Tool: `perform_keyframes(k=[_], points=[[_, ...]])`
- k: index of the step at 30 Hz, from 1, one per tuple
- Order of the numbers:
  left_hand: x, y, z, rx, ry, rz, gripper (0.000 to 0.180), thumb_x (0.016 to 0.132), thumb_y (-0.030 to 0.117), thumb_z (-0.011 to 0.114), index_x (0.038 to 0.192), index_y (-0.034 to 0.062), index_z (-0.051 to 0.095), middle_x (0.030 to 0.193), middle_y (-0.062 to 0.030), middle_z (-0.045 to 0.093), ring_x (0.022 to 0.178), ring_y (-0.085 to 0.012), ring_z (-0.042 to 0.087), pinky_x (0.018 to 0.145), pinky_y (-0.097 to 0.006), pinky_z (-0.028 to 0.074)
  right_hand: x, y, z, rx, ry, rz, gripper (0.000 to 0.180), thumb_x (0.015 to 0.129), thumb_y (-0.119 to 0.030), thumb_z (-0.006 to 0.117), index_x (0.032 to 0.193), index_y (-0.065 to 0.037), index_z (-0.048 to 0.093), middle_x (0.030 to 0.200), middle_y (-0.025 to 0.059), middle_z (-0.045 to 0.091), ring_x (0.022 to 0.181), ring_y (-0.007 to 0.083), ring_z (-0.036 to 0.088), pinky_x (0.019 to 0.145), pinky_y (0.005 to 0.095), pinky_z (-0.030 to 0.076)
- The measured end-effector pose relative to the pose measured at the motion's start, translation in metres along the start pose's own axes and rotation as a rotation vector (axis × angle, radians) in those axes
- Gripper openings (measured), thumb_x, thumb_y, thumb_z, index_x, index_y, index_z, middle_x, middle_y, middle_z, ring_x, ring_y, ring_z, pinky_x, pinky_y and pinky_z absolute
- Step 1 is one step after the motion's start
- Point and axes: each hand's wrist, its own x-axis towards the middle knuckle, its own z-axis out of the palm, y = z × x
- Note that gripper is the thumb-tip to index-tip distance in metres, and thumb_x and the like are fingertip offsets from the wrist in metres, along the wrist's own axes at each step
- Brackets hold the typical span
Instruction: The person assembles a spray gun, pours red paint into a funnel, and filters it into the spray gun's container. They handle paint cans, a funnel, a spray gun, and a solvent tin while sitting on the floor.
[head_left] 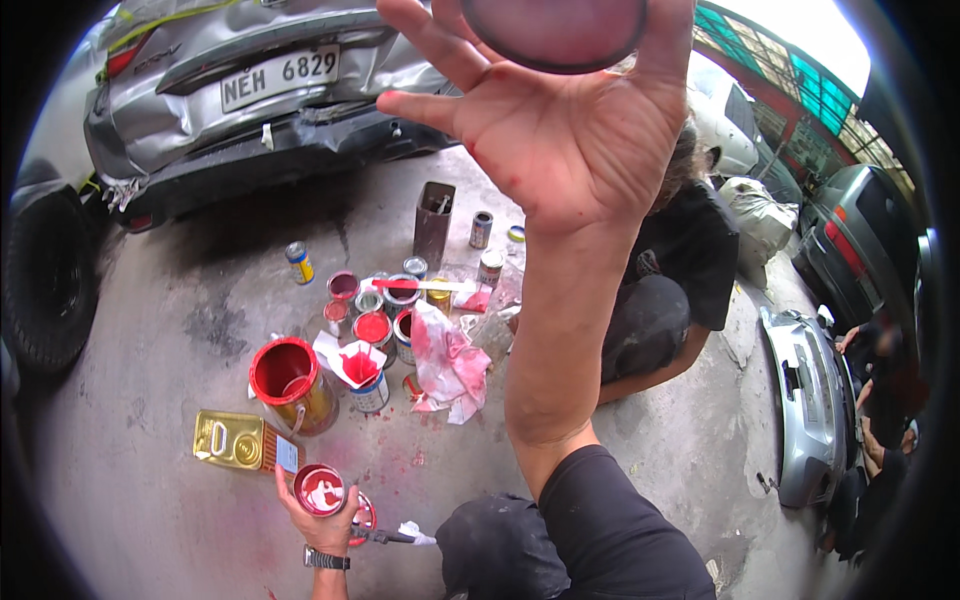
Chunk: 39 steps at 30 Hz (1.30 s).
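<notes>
At the lower left my left hand (309,515), with a watch on its wrist, is wrapped around a small paint can (322,490) with red and white inside. Raised close to the camera, my right hand (570,150) shows its palm. Its fingers curve around a round pinkish thing (560,25) with a dark rim, cut off by the top edge; its kind is unclear. Beyond my left hand stand a gold rectangular tin (230,438) and a large red-smeared paint pail (290,385). Several small cans cluster farther off, including one topped with red-stained paper (362,367).
A red-stained cloth (450,365) lies by the cans. Behind my right arm a person in black (690,260) crouches. A damaged silver car (250,90) stands at the far left. A detached silver bumper (808,410) lies to the right, near other people.
</notes>
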Motion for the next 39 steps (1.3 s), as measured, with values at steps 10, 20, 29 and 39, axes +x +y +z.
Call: perform_keyframes(k=[10, 20, 29, 39], points=[[0.004, -0.01, 0.003, -0.05, -0.037, -0.009, 0.118, 0.054, 0.018, 0.09, 0.151, -0.0019, 0.025, 0.149, -0.0228, 0.038, 0.136, -0.0364, 0.043, 0.114, -0.044, 0.036, 0.029, -0.041, 0.056, -0.161, -0.151, -0.079, 0.072, 0.09, -0.068, 0.056, 0.124, -0.005, 0.058, 0.109, 0.0246, 0.064, 0.125, 0.047, 0.053, 0.094, 0.0717, 0.04], [0.011, 0.036, 0.01, -0.137, -0.049, -0.128, 0.111, 0.058, 0.036, 0.094, 0.148, 0.0022, 0.037, 0.143, -0.0253, 0.047, 0.135, -0.0411, 0.043, 0.114, -0.05, 0.034, 0.001, -0.074, 0.062, -0.02, 0.101, -0.231, 0.086, 0.074, -0.065, 0.077, 0.131, -0.005, 0.054, 0.123, 0.0272, 0.055, 0.141, 0.0519, 0.034, 0.104, 0.0844, 0.006], [0.011, 0.034, 0.013, -0.211, -0.064, -0.106, 0.112, 0.056, 0.032, 0.095, 0.148, 0.0045, 0.038, 0.146, -0.0246, 0.042, 0.133, -0.0406, 0.043, 0.115, -0.051, 0.031, -0.016, -0.078, 0.043, -0.035, 0.092, -0.211, 0.082, 0.08, -0.068, 0.068, 0.129, -0.004, 0.057, 0.126, 0.0262, 0.06, 0.14, 0.0487, 0.038, 0.105, 0.0832, 0.013], [0.004, 0.005, 0.02, -0.033, -0.102, 0.001, 0.118, 0.056, 0.019, 0.09, 0.152, -0.0008, 0.024, 0.151, -0.0227, 0.037, 0.139, -0.0368, 0.041, 0.116, -0.045, 0.034, -0.077, -0.057, -0.048, -0.02, 0.328, -0.09, 0.077, 0.084, -0.069, 0.064, 0.125, -0.004, 0.059, 0.118, 0.0285, 0.062, 0.129, 0.0522, 0.049, 0.099, 0.0828, 0.021]])
